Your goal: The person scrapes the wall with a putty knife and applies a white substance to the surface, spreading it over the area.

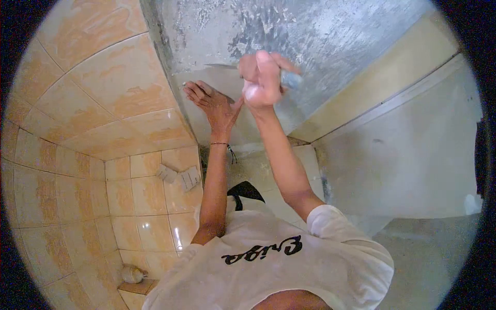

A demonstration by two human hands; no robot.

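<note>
Against the smooth grey lower part of the rough grey surface, my left hand rests with its fingers stretched and its thumb out to the right. My right hand is just right of it, raised over the same surface, its fingers wrapped round a blurred light-blue object. A thin flat edge shows left of my right hand. Whether that edge joins the blue object is hidden by my fingers.
Orange-and-cream tiles cover the left side. Two small pale pieces lie on tiles beside my left forearm. A round pale object sits on a ledge at lower left. A cream strip borders a pale panel on the right.
</note>
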